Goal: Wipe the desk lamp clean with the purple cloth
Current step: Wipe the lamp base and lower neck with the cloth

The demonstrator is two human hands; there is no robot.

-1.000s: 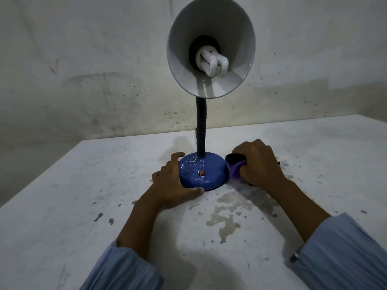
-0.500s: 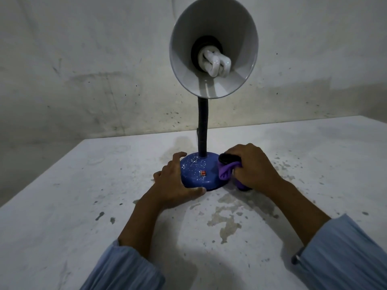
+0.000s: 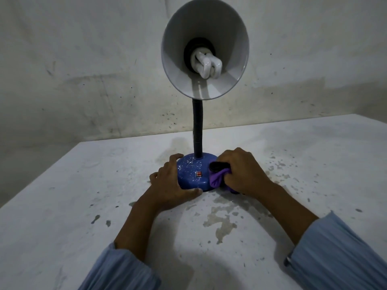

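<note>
Right hand (image 3: 245, 171): fingers curled tight round the bunched purple cloth (image 3: 217, 178), pressing it against the lamp base (image 3: 192, 174) at the base's 3 o'clock side. A dark fold or band sits at the top of the bunch; what it is cannot be told.

Left hand (image 3: 170, 183): fingers spread and bent round the base at its 9 o'clock side, thumb laid along the front rim toward 6 o'clock, bracing the base.

Desk lamp (image 3: 198, 130): upright, near the centre of the table (image 3: 62, 206). The blue domed base carries white flecks across its top and a small red switch (image 3: 198, 174) on its front face. A dark flexible neck rises from the base's centre to a pale cone shade (image 3: 230, 65), open toward the camera, with a white spiral bulb (image 3: 206, 63) inside.

Table surface: whitish, with worn grey patches at 6 o'clock from the base. Stained wall (image 3: 83, 70) behind, at 12 o'clock. Light blue sleeves (image 3: 335, 254) cover both forearms.
</note>
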